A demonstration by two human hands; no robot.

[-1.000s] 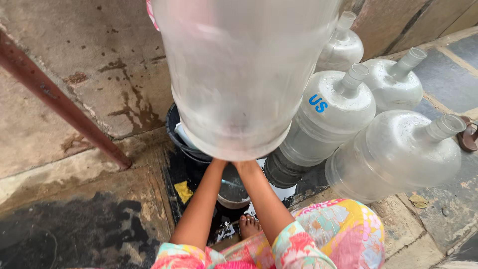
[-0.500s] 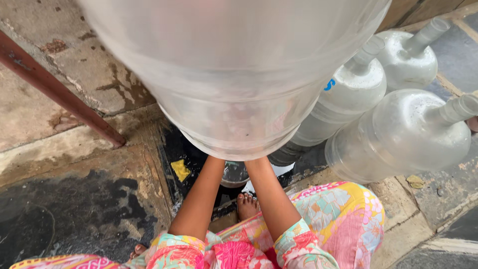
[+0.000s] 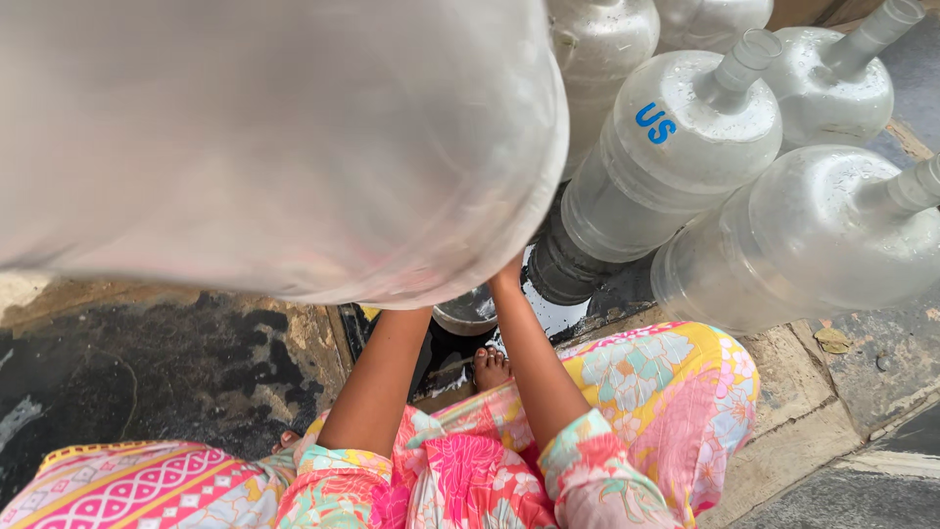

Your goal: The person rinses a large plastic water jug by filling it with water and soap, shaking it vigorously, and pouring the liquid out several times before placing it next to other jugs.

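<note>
- A person lifts 1 large clear water jug (image 3: 284,147) up close to the head camera; it fills the upper left of the view, blurred by nearness, its rounded base toward the lens.
- Both forearms rise from the floral sleeves and go up under the jug, the left arm (image 3: 377,387) and the right arm (image 3: 529,348) set near each other, likely so the load sits evenly between them.
- The left hand and the right hand are hidden behind the jug, so I cannot tell whether the fingers are clenched, spread or hooked round the neck; the arms seem to bear the weight from below.
- On the floor, toward the upper right corner of the paved ground (image 3: 852,392), stand 4 more clear jugs, crowded and touching; the nearest one (image 3: 793,240) leans toward the person, and a jug with blue marks (image 3: 676,162) stands just behind it.
- Directly below the lifted jug a small metal vessel (image 3: 468,312) sits in a wet, dark recess, and bare toes (image 3: 490,367) show just beside it.
- The stone to the left is stained dark (image 3: 176,372), apparently damp.
</note>
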